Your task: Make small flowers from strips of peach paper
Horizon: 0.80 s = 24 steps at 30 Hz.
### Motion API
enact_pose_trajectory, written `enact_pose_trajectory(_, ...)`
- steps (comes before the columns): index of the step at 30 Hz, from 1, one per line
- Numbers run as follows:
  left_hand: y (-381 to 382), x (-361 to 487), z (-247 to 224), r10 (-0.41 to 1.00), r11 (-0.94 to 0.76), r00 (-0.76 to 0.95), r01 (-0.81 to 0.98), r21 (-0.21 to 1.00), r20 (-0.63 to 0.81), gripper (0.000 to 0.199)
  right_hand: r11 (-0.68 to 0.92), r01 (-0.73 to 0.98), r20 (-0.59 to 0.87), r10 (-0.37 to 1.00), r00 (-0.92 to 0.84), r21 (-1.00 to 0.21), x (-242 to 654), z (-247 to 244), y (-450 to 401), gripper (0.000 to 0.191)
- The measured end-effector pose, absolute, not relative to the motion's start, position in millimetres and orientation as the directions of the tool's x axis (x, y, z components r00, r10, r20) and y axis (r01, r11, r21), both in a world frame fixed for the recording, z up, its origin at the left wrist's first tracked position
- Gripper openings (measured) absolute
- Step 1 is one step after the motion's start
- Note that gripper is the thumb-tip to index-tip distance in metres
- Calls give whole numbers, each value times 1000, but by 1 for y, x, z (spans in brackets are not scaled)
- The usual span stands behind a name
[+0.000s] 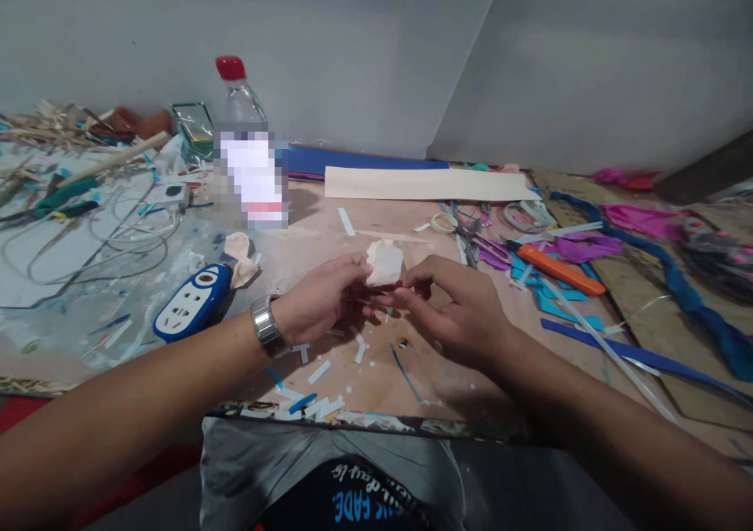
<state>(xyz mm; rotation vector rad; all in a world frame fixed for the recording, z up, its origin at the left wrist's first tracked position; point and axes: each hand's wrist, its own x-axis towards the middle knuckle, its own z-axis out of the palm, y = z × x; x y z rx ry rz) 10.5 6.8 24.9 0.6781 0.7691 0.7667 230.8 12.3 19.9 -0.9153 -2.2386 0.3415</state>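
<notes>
A small cream-white piece with ragged edges (385, 263) is held up over the middle of the table. My left hand (321, 300), with a metal watch at the wrist, pinches its left side between thumb and fingers. At its lower right, my right hand (456, 307) has thumb and forefinger brought close together beside the piece's edge. Whether anything small is between those right fingertips cannot be made out. Beneath both hands, paper scraps (319, 371) lie scattered on the wooden tabletop (376, 390).
A red-capped bottle (244, 107) stands behind a blue power strip (194, 302) on the left. Cream (423, 183) and blue strips lie at the back. To the right are an orange cutter (558, 269), scissors (467, 233) and blue twisted cloth (664, 268).
</notes>
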Motion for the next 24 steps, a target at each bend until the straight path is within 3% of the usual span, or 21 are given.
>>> enact_pose_trajectory(8, 3, 10, 18, 808, 474, 520, -298, 829, -276, 31, 726, 518, 513, 686, -516, -451, 229, 19, 12, 3)
enact_pose_trajectory(12, 3, 9, 12, 841, 353, 491, -178, 918, -228, 29, 727, 512, 511, 686, -518, -457, 230, 16, 12, 7)
enact_pose_trajectory(18, 0, 12, 15, 862, 239, 487, -141, 961, -143, 27, 736, 466, 523, 677, -519, -491, 230, 14, 12, 12)
enact_pose_trajectory(20, -2, 12, 14, 875, 145, 479, -119, 982, -71, 25, 746, 440, 536, 666, -520, -500, 230, 15, 11, 12)
enact_pose_trajectory(24, -6, 8, 8, 887, -241, 419, 62, 968, 194, 17, 688, 433, 543, 726, -422, -583, 231, 12, 11, 12)
